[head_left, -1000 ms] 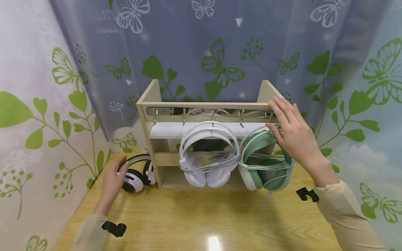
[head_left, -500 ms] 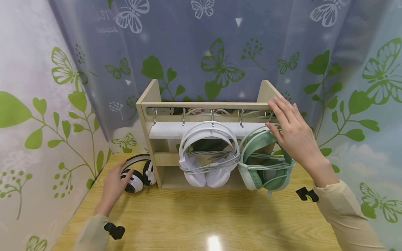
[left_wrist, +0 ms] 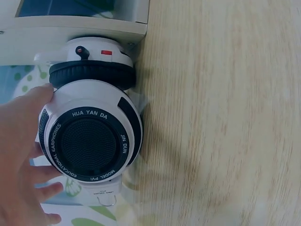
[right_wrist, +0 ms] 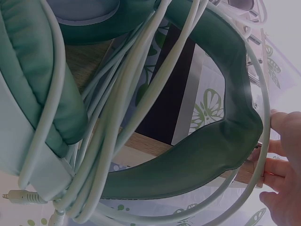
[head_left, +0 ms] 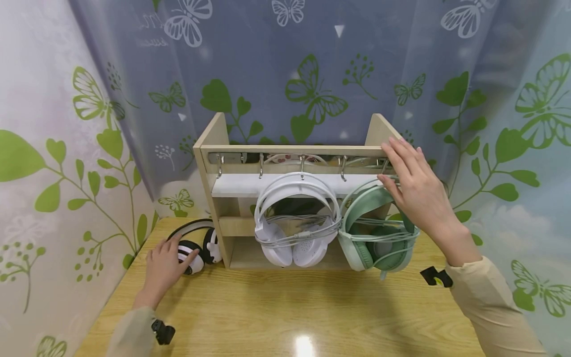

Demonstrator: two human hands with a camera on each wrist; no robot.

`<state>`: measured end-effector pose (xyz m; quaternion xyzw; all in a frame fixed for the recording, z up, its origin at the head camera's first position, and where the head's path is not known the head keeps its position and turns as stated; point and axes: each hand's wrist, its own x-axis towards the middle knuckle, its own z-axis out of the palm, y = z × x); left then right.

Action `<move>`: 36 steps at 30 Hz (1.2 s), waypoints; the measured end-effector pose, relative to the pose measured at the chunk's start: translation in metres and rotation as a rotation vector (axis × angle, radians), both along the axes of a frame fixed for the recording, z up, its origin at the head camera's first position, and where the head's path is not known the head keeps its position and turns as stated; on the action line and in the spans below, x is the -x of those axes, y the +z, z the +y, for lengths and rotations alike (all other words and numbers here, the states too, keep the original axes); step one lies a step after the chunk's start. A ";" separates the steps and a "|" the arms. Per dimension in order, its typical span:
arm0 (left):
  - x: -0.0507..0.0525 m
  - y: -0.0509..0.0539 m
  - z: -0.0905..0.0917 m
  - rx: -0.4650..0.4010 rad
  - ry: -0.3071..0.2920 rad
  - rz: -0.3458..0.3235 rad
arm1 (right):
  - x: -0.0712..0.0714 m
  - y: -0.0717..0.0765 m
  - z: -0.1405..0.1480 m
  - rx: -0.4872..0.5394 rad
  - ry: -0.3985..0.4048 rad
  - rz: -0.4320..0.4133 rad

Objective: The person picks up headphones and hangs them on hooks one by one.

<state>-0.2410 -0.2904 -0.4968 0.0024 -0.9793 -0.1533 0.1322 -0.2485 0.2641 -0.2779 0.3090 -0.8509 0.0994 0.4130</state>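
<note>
At the left, my left hand (head_left: 164, 267) is beside black-and-white headphones (head_left: 192, 258) lying on the table against the rack. In the left wrist view, its thumb is by the black cushion and its other fingers spread loosely along the side of the round white ear cup (left_wrist: 87, 136). My right hand (head_left: 419, 191) rests on the right end of the wooden rack's top rail (head_left: 290, 148), fingers fairly straight and thumb lower at the front. Just below it hang green headphones (head_left: 357, 250) with a bundled cable. White headphones (head_left: 272, 248) hang from the middle hook.
Metal hooks (head_left: 261, 166) line the rack's front; the two at the left carry nothing. The wood-grain table (head_left: 285, 307) spreads in front. Behind stands a curtain (head_left: 267, 59) with butterflies and leaves, and patterned walls close in both sides.
My left hand has moved down and turned, from over the headband to beside the near ear cup of the black-and-white headphones. My right hand and the hanging headphones stay put.
</note>
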 end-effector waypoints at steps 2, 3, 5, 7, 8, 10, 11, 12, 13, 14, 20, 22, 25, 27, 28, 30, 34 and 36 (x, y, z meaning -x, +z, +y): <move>0.000 -0.001 0.001 0.020 -0.001 -0.010 | 0.000 0.000 0.000 -0.001 -0.001 0.000; 0.001 -0.002 0.002 0.025 -0.001 -0.016 | 0.000 0.000 0.000 -0.001 -0.001 -0.001; 0.001 -0.003 0.002 0.029 0.001 -0.027 | 0.000 0.000 0.000 -0.002 -0.003 -0.003; 0.000 -0.003 0.004 0.029 0.004 -0.034 | 0.000 -0.001 0.001 -0.001 -0.003 -0.004; 0.000 -0.003 0.004 0.030 0.005 -0.037 | 0.000 -0.001 0.001 -0.001 -0.003 -0.004; -0.001 -0.004 0.005 0.030 0.009 -0.041 | 0.000 -0.001 0.001 -0.001 -0.003 -0.002; -0.001 -0.004 0.006 0.033 0.011 -0.042 | 0.000 -0.001 0.001 -0.001 -0.003 -0.001; -0.001 -0.004 0.006 0.035 0.014 -0.043 | 0.000 0.000 0.001 -0.001 -0.002 -0.001; -0.001 -0.005 0.006 0.036 0.015 -0.044 | 0.000 0.000 0.001 0.000 -0.002 0.000; -0.001 -0.005 0.006 0.035 0.017 -0.046 | 0.000 0.000 0.001 -0.001 -0.002 0.001; 0.000 -0.006 0.004 0.023 0.029 -0.049 | 0.001 -0.001 0.001 -0.002 -0.002 -0.005; 0.000 -0.006 0.003 0.021 0.032 -0.051 | 0.001 -0.001 0.001 -0.002 -0.001 -0.006; -0.002 -0.006 0.003 0.030 0.034 -0.050 | 0.001 -0.001 0.002 -0.003 -0.002 -0.005; -0.003 -0.006 0.002 0.035 0.036 -0.045 | 0.000 -0.001 0.001 -0.003 -0.001 -0.005; -0.004 -0.006 0.003 0.039 0.037 -0.042 | 0.000 -0.001 0.001 -0.004 -0.002 -0.005; -0.006 -0.005 0.002 0.047 0.039 -0.034 | 0.000 -0.001 0.001 -0.004 -0.002 -0.004; -0.010 -0.006 0.001 0.055 0.039 -0.021 | 0.000 0.000 0.001 -0.005 -0.001 -0.004; -0.011 -0.006 0.000 0.055 0.038 -0.018 | 0.000 -0.001 0.001 -0.004 -0.002 -0.007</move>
